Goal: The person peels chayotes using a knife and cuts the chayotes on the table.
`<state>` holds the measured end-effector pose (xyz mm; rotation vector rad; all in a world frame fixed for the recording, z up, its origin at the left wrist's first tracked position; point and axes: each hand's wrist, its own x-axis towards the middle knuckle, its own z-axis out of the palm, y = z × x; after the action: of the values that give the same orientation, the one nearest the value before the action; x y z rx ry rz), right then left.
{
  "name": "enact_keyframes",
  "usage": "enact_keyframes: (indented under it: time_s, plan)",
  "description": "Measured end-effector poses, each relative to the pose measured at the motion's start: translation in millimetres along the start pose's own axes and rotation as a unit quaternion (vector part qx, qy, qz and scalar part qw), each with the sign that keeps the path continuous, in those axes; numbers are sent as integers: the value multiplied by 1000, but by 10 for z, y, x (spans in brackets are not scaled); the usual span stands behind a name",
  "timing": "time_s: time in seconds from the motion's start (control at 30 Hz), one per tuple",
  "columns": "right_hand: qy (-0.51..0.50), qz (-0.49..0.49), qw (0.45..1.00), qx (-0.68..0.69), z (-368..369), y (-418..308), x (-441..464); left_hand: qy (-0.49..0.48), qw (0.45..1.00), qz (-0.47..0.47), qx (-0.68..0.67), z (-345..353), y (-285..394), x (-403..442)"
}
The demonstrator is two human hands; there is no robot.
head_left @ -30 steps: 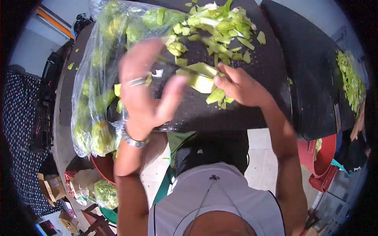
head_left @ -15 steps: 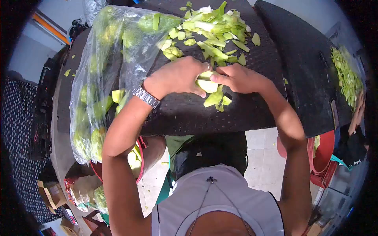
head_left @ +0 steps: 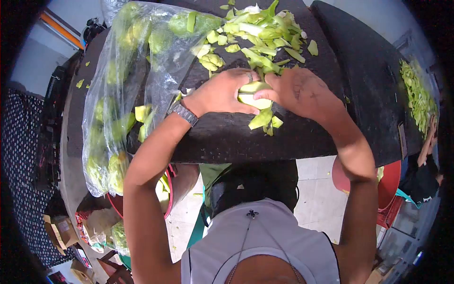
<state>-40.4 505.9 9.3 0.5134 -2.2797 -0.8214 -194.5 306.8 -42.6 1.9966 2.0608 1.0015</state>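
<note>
My left hand (head_left: 223, 92), with a watch at its wrist, is wrapped round a pale green peeled fruit (head_left: 253, 101) above the dark table. Its fingers hide part of the fruit. My right hand (head_left: 301, 92) is closed at the fruit's other side, its thumb pressed on the pale flesh. A thin knife blade (head_left: 245, 93) shows as a line across the fruit; the handle is hidden in my right hand. Just below the fruit lie green peelings (head_left: 263, 120). Beyond my hands rises a heap of green and whitish peelings (head_left: 262, 33).
A clear plastic bag (head_left: 163, 71) of whole green fruits covers the table's left side. At the right is a second dark table (head_left: 369, 80) with more peelings (head_left: 418, 94) and a person's arm (head_left: 428, 137). Red tubs (head_left: 390, 182) stand below.
My right hand has rolled over so that its back faces up more. The fruit and both hands have shifted slightly right. At far right, the other person's arm has moved.
</note>
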Motion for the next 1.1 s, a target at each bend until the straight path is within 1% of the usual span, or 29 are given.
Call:
enact_keyframes:
  time_s: [0.03,0.07,0.1,0.13,0.2,0.23,0.27,0.3,0.37,0.4,0.47,0.53,0.57,0.67,0.7,0.77,0.8,0.83,0.87,0.9,0.93,0.97,1.0,1.07,1.1]
  plan:
    - [-9,2,1000,-18,69,-48,-68,-10,1000,1,-8,1,-13,7]
    - [-9,7,1000,-6,116,-56,-91,-17,1000,-1,-16,5,-28,15]
    - [-10,12,1000,6,158,-64,-109,-21,1000,12,6,-8,-51,59]
    - [-5,29,998,49,167,-73,-116,-30,999,24,27,-21,-67,109]
    - [-57,76,975,203,256,-55,-113,-35,997,40,54,-21,-76,142]
    - [-115,106,937,312,350,-52,-138,-31,997,42,58,20,-79,132]
    - [-168,129,887,411,458,2,-122,-22,996,46,67,15,-106,158]
    - [-172,125,893,396,518,-1,-129,-37,996,47,62,-12,-86,163]
    - [-180,130,904,365,569,-27,-185,-73,994,11,84,-35,-13,168]
    - [-187,144,882,407,560,-13,-168,-85,992,-5,98,-58,18,190]
    - [-206,166,829,492,496,-51,-122,-55,996,-3,64,-37,105,145]
    - [-184,166,843,477,455,-9,-102,-42,998,-1,56,4,44,131]
    - [-178,171,845,475,418,-46,-150,-22,996,31,79,33,2,119]
    - [-199,185,830,488,388,-37,-182,-65,994,-10,91,-26,107,114]
    - [-233,186,821,487,246,-17,-173,-44,991,21,125,-41,119,85]
    - [-255,227,809,478,179,-129,-273,4,977,80,196,-92,126,50]
    - [-268,247,802,473,168,-203,-346,37,979,38,198,-95,193,12]
    - [-202,264,798,503,130,-277,-360,71,978,-5,198,-78,322,-37]
    - [-273,312,740,530,70,-282,-383,103,974,-48,196,-47,449,-80]
    - [-341,359,672,550,-158,-237,-273,145,972,-105,149,-10,555,-100]
    - [-406,403,595,565,-331,-227,-200,184,956,-179,141,91,640,-128]
    - [-407,430,546,592,-405,-263,-189,220,933,-251,132,197,727,-146]
    - [-399,433,535,606,-391,-317,-225,253,904,-322,124,280,785,-152]
    - [-382,435,518,629,-322,-388,-269,215,891,-390,88,356,815,-90]
    - [-373,435,536,620,-325,-418,-262,198,881,-424,69,381,837,-62]
